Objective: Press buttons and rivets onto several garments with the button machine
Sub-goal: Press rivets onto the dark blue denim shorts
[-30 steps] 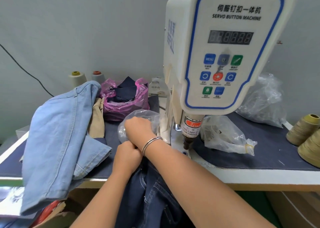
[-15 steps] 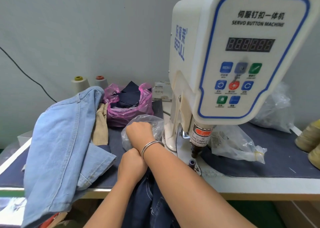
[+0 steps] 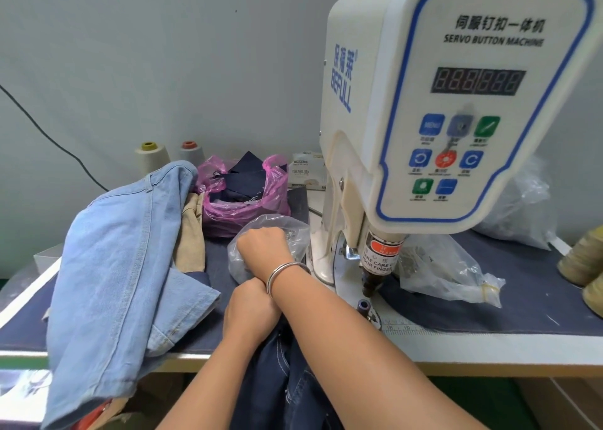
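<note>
The white servo button machine (image 3: 456, 109) stands on the table, its press head (image 3: 375, 276) above the lower die (image 3: 363, 305). My right hand (image 3: 264, 247), with a bracelet on the wrist, reaches into a clear plastic bag (image 3: 293, 230) of small metal parts left of the machine; its fingers are curled downward and hidden. Just below that wrist, my left hand (image 3: 251, 309) grips a dark denim garment (image 3: 287, 380) that hangs over the table's front edge. Its fingertips are out of sight.
A light blue denim garment (image 3: 124, 266) is heaped at the left over a tan one (image 3: 191, 230). Behind stand a pink bag of dark fabric (image 3: 244, 198), two thread cones (image 3: 150, 155) and a small box (image 3: 306, 171). More clear bags (image 3: 447, 269) and thread cones (image 3: 580, 260) lie at the right.
The view has drifted so the machine sits further right and lower. My right hand stays in the clear bag and my left stays on the dark garment.
</note>
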